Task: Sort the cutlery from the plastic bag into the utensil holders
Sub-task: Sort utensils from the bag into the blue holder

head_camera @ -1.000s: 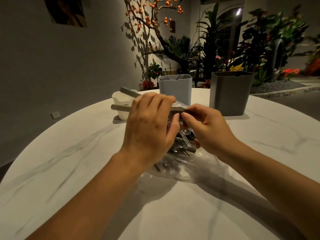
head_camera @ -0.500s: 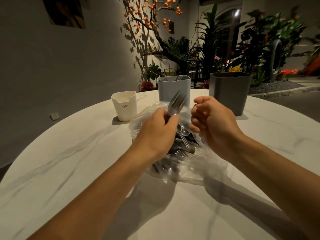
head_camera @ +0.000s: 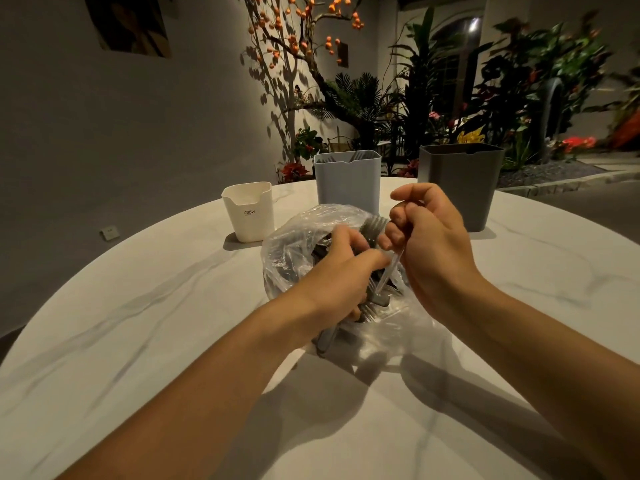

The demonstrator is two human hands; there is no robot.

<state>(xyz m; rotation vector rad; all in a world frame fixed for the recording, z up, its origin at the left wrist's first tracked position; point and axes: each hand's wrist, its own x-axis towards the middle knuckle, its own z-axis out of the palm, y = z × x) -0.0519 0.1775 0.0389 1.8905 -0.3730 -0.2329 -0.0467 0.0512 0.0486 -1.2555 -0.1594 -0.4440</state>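
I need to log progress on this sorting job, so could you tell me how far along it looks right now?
Early to midway, I'd judge. Done: a few utensil tips show above the rim of the light blue holder. In hand: the right hand grips a clear plastic utensil and the left hand reaches into the plastic bag, a fork head between them. Left: a pile of cutlery remains bagged; nothing shows above the white holder or dark grey holder.
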